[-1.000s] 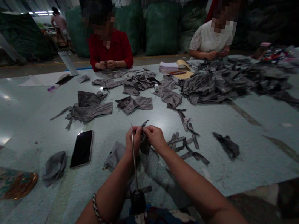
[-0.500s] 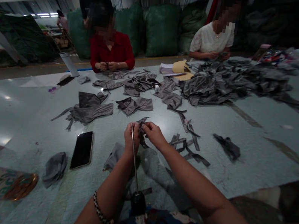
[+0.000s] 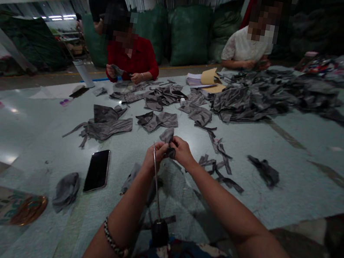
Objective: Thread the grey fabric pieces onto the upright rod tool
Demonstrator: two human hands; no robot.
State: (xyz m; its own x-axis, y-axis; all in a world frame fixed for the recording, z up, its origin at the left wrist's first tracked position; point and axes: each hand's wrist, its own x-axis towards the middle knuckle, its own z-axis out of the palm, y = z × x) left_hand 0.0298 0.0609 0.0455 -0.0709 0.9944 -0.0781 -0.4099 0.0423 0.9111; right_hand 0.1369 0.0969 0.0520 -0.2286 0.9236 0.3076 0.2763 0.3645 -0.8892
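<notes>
Small grey cloth is held up between the two hands over the near-middle of the table; woven look, thin, soft, creased, irregular in outline. Its upper flap rises above the fingers and points away from the wearer; the long axis seems to run from that flap down toward the wearer, but folds and fingers hide much of it. Left hand: fingers and thumb pinched on the cloth. Right hand: likewise pinched, at the cloth's right edge, just beside the left. A slim, straight, shiny metal rod slants up from a black base, its tip overlapping the left hand in view; contact cannot be told. Farther out: flat, glossy phone and rounded, crumpled grey bundle to the left; narrow, tangled strips to the right; large wrinkled heap beyond.
</notes>
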